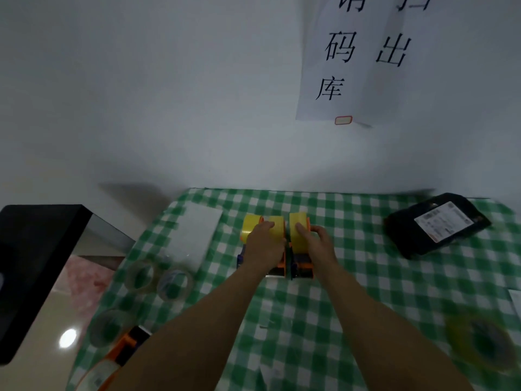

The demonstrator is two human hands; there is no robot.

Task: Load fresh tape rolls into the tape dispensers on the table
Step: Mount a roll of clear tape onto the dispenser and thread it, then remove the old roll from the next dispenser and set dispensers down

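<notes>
Three orange tape dispensers stand side by side on the green checked tablecloth (pixel 366 277), each holding a yellow tape roll: a left roll (pixel 248 228), a middle roll (pixel 278 224) and a right roll (pixel 296 225). My left hand (pixel 263 245) lies over the middle dispenser (pixel 277 268), its fingers curled down between the left and middle rolls. My right hand (pixel 320 244) grips the right dispenser (pixel 303 268), thumb on the yellow roll and fingers round its orange side.
Three clear tape rolls (pixel 141 275) (pixel 174 283) (pixel 108 325) lie front left, beside another orange dispenser (pixel 124 351). A blurred yellowish roll (pixel 482 342) lies front right. There is a black parcel (pixel 437 224) back right, a white sheet (pixel 194 235) back left, and a black object (pixel 33 263) past the table's left edge.
</notes>
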